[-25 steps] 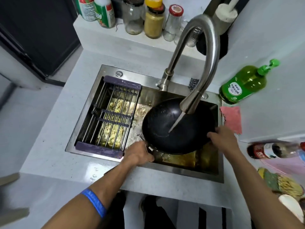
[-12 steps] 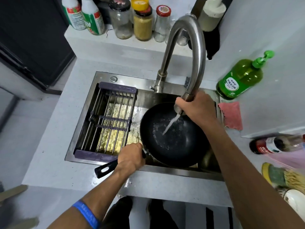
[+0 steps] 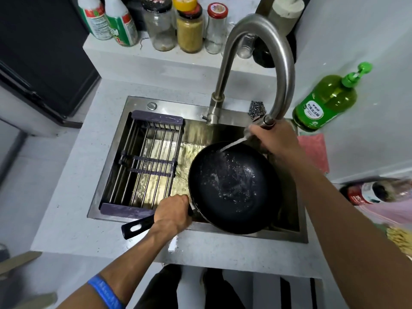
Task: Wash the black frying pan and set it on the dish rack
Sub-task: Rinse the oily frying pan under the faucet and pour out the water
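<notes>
The black frying pan [image 3: 231, 188] sits tilted in the right half of the steel sink [image 3: 124, 152], wet, with water droplets inside. My left hand [image 3: 172, 216] grips its black handle, whose end pokes out over the counter. My right hand [image 3: 275, 140] grips the spray head of the curved steel faucet [image 3: 283, 70], pulled to the pan's far right rim. A water jet runs from it leftward into the pan. The dish rack [image 3: 145, 166], metal bars with purple ends, spans the sink's left half.
A green dish soap bottle [image 3: 327, 101] and a pink cloth [image 3: 314, 150] lie right of the sink. A steel scourer [image 3: 257, 109] sits behind it. Jars and bottles [image 3: 189, 30] line the back ledge. A red-labelled bottle [image 3: 376, 192] lies at the right edge.
My right hand left the pan's right rim, took hold of the faucet head and pulled it right, so the jet now slants left. Left hand keeps its grip on the handle.
</notes>
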The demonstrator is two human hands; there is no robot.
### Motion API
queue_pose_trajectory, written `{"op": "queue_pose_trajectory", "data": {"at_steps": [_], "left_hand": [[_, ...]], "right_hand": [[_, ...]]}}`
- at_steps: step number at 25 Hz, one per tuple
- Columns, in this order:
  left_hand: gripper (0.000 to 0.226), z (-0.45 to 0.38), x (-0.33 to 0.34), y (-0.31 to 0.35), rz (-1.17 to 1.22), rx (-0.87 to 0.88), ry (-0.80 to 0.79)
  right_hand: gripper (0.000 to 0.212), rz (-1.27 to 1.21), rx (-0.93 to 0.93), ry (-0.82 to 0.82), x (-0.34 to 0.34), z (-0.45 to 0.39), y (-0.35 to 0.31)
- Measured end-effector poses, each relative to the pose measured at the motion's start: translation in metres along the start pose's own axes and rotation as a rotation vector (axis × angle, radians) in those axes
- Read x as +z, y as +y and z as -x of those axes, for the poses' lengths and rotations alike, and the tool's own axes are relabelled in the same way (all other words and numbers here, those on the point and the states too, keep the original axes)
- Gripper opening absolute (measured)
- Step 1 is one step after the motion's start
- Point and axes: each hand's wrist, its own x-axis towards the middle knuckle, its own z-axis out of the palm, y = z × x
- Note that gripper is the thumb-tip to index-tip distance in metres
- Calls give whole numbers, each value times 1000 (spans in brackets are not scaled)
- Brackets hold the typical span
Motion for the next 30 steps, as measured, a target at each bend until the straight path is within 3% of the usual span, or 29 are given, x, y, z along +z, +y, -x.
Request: {"op": "queue_pose_trajectory", "data": {"at_steps": [2,5,7,10,14,22,25,28,30], "left_hand": [[26,0,2,0,10,-2,11],[29,2,4,5,0,5,34],[34,5,5,7,-2,-2,39],[33,6,4,5,-9,-44,52],[24,4,-1,1,-16,-66,51],[27,-1,-8,13,-57,-7,8],[27,-1,-3,12,-40,-6,3],[26,-2,2,9,-17,-9,14],[26,-4,5,7,-17,-9,14]], "right_hand": [[19,98,-17,3,-7,4,9],[20,9,-42,-128,5,15,4],[27,1,-44,-108,2,10,2],[20,193,-39,-45,-22,2,10],[33,452,-2,-73,-29,23,16],[41,19,78,-307,29,39,-17],[31,-23,35,-244,31,31,-18],[25,113,-35,-151,17,19,-10],[23,88,-50,-175,16,17,-10]]}}
